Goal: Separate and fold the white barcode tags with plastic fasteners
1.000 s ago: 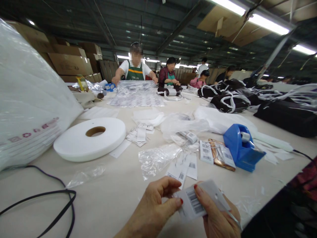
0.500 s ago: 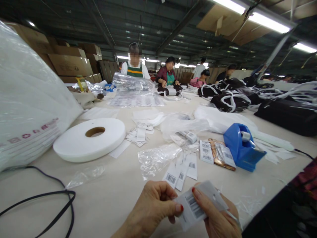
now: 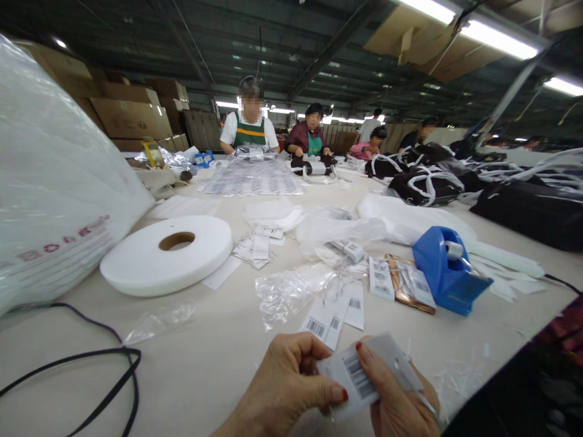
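Note:
A white barcode tag (image 3: 353,376) with a punched hole and a string is held low at the front, right of the middle. My right hand (image 3: 403,391) grips it with the thumb lying across its face beside the barcode. At the tag's left edge my left hand (image 3: 289,382) is pinched closed, thumb over curled fingers. Something clear and shiny, like thin plastic, shows around the tag's lower edge. Just beyond my hands lie several loose barcode tags (image 3: 321,318) and a crumpled clear plastic bag (image 3: 291,294).
To the left are a big white roll of tape (image 3: 136,267), a filled plastic sack (image 3: 54,182) and a black cord (image 3: 91,364). On the right stand a blue tape dispenser (image 3: 439,273) and black bags (image 3: 423,185). Co-workers (image 3: 250,130) work across the table (image 3: 204,376).
My left thumb has slid slightly right along the tag's lower edge. Across the table, a co-worker's raised clear plastic has been lowered flat. The view has shifted a little.

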Tool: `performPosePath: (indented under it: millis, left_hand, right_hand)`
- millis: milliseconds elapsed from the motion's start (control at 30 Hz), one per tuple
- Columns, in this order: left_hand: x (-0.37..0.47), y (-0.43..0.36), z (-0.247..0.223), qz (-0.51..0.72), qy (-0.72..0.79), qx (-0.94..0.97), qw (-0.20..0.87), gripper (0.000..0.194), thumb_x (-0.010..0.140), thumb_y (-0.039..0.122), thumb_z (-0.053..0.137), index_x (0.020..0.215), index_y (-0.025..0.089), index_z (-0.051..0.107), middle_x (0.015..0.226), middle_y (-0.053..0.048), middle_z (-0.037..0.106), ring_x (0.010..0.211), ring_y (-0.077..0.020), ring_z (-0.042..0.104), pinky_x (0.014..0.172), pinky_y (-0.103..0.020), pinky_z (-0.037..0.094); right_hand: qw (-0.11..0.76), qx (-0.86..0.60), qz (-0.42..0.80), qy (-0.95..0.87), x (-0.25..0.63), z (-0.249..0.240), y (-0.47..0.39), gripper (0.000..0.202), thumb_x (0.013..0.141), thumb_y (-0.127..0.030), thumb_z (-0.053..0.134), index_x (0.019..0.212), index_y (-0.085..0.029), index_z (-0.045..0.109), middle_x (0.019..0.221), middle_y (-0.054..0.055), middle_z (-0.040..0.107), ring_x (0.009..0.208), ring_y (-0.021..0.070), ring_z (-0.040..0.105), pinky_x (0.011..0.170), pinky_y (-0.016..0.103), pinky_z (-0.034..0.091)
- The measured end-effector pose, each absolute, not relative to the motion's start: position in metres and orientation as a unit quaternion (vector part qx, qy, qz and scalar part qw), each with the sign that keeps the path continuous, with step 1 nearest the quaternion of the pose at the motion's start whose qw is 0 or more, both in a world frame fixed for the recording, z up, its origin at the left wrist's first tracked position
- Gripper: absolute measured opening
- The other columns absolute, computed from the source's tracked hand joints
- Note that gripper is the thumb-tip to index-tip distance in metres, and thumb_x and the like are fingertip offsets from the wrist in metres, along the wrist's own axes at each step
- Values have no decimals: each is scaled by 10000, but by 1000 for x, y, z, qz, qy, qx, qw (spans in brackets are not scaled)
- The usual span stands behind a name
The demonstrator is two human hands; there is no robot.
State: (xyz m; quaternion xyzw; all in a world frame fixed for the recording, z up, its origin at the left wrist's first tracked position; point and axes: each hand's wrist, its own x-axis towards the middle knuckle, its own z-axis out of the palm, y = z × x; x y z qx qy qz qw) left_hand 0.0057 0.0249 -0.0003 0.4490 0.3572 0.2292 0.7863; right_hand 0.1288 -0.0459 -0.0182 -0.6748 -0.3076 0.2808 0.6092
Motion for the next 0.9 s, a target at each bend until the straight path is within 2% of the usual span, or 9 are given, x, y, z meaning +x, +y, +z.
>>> performPosePath:
  millis: [100, 233, 333, 467, 633, 767, 900]
  left_hand:
    - [4, 25, 1, 233, 350, 475, 773, 310, 383, 155, 786, 655, 122, 642, 573, 2, 658, 521, -113, 534, 519, -223, 387]
    - [3, 28, 5, 233, 347, 495, 762, 335, 375, 182, 811, 670, 122, 661, 620, 11, 656, 578, -110, 519, 547, -215, 361]
    - [3, 28, 8, 212, 331, 495, 775, 384, 367, 154, 808, 721, 119, 665, 611, 27, 632, 565, -93, 492, 528, -202, 335]
    - [6, 26, 9, 194, 308, 445, 818, 397, 345, 69, 756, 714, 113, 616, 600, 23, 613, 592, -123, 529, 568, -229, 370]
    - [10, 23, 5, 197, 338, 411, 823, 388, 332, 42, 740, 686, 105, 594, 589, 1, 650, 542, -114, 545, 535, -222, 381]
    - [10, 24, 0, 199, 371, 406, 811, 407, 302, 74, 762, 673, 100, 596, 565, -21, 668, 515, -129, 555, 504, -226, 385]
    - [9, 23, -1, 206, 367, 421, 803, 382, 332, 121, 771, 664, 103, 583, 553, -18, 653, 502, -122, 539, 511, -234, 389]
  right_hand:
    - [606, -666, 304, -310, 134, -12, -45, 181, 702, -415, 635, 687, -241, 685, 599, 28, 709, 464, 203, 641, 384, 263, 514]
    - [613, -669, 314, -280, 136, -4, -44, 55, 617, -307, 731, 655, -268, 723, 603, 2, 733, 523, 208, 671, 463, 250, 542]
    - [648, -651, 338, -208, 131, -3, -43, 132, 636, -386, 711, 670, -258, 703, 625, 11, 737, 529, 203, 674, 471, 252, 541]
    - [658, -625, 381, -178, 128, -6, -42, 240, 582, -441, 734, 665, -226, 668, 620, 35, 722, 548, 224, 671, 467, 280, 539]
    - [615, -682, 313, -244, 126, -9, -43, 224, 656, -455, 664, 644, -233, 642, 490, -9, 625, 416, 171, 596, 346, 238, 474]
    - [607, -694, 260, -287, 124, -17, -45, 231, 705, -459, 618, 627, -241, 617, 461, -14, 605, 383, 171, 584, 311, 240, 473]
    - [573, -698, 203, -379, 126, -24, -48, 223, 755, -397, 577, 589, -250, 605, 418, -24, 570, 334, 147, 563, 289, 210, 460]
